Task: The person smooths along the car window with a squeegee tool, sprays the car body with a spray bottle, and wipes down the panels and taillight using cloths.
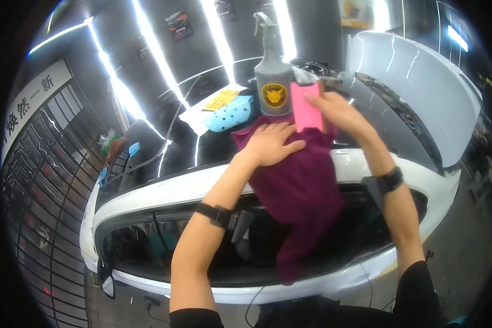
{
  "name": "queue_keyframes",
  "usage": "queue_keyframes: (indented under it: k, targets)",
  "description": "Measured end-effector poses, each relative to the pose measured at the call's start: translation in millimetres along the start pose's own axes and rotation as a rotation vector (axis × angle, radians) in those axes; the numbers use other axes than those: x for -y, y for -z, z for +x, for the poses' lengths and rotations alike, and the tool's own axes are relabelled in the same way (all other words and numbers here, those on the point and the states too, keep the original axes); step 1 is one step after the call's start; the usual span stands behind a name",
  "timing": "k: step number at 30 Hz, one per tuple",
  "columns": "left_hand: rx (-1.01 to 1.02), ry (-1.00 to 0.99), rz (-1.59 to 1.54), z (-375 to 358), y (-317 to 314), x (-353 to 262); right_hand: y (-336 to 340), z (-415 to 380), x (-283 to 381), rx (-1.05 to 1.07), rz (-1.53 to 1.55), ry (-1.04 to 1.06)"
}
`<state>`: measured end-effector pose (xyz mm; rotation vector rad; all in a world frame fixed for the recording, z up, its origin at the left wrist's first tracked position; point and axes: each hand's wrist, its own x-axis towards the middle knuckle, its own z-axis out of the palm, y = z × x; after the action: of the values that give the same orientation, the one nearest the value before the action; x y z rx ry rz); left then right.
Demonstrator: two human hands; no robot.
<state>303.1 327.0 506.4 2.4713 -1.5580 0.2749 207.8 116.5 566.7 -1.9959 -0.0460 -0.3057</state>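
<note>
Right hand [333, 112] is pinching a pink scraper [305, 106] upright, fingers closed on its right edge, long axis running vertical, just in front of the spray bottle [272, 82]. Left hand [270, 143] is lying flat, fingers spread open, pressing the maroon cloth [300, 191] on the car roof [164, 191]. Scraper is sitting just above the cloth's top edge, up and right of the left fingertips; cloth is draping down over the door opening.

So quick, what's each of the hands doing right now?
Left hand: open, flat on the purple cloth.
Right hand: closed on a pink squeegee.
</note>
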Motion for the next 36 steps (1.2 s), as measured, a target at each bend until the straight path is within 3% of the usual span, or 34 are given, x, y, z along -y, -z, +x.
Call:
queue_keyframes:
  k: [2,5,7,10,14,16,19,21,23,24,25,27,29,30,33,36]
  targets:
    - [-0.037,0.023,-0.009,-8.9,8.8,3.6,-24.0,9.3,-2.0,-0.028,-0.019,0.156]
    - [0.024,0.111,0.009,-21.8,17.6,17.7,-47.0,49.8,-14.4,0.052,-0.024,0.118]
    - [-0.033,0.154,0.037,-28.5,15.0,29.6,-60.4,72.1,-19.8,-0.025,0.003,0.191]
    - [-0.077,0.19,-0.007,-46.7,18.4,43.5,-58.7,89.8,-19.5,0.108,0.041,0.014]
    - [0.005,0.29,-0.022,-122.6,51.0,79.2,-48.1,47.4,-24.9,0.051,0.084,0.064]
    - [0.04,0.383,-0.034,-179.2,70.4,118.0,-47.7,-17.1,-6.8,-0.119,0.191,0.045]
    - [0.031,0.594,-0.072,-262.2,98.8,181.5,-29.2,-43.5,-69.4,-0.095,0.368,-0.03]
    - [0.0,0.671,-0.095,-280.9,91.8,204.6,-31.0,-46.3,-104.4,-0.327,0.233,0.168]
    - [-0.052,0.955,0.057,-284.5,92.3,202.4,-36.2,-45.1,-96.1,-0.376,0.316,0.22]
    - [-0.08,0.994,0.097,-269.9,81.5,198.2,-41.7,-41.3,-90.1,-0.417,0.389,0.268]
    - [-0.125,0.876,0.055,-251.5,73.6,182.9,-37.5,-38.1,-100.7,-0.495,0.286,0.209]
    - [-0.131,0.649,0.068,-200.0,59.9,133.6,-46.4,-36.0,-101.8,-0.62,0.244,0.287]
    - [-0.114,0.3,0.012,-167.3,51.0,103.5,-10.0,-13.5,-148.6,-0.607,0.16,0.176]
    - [-0.046,0.219,-0.016,-161.2,47.8,95.8,-4.0,-16.0,-151.1,-0.609,0.139,0.153]
    - [0.039,0.046,-0.138,-169.1,50.6,129.5,5.9,-41.6,-135.1,-0.617,0.071,0.109]
    - [0.063,0.04,-0.188,-210.6,74.8,162.5,21.7,-43.9,-129.8,-0.645,0.032,0.094]
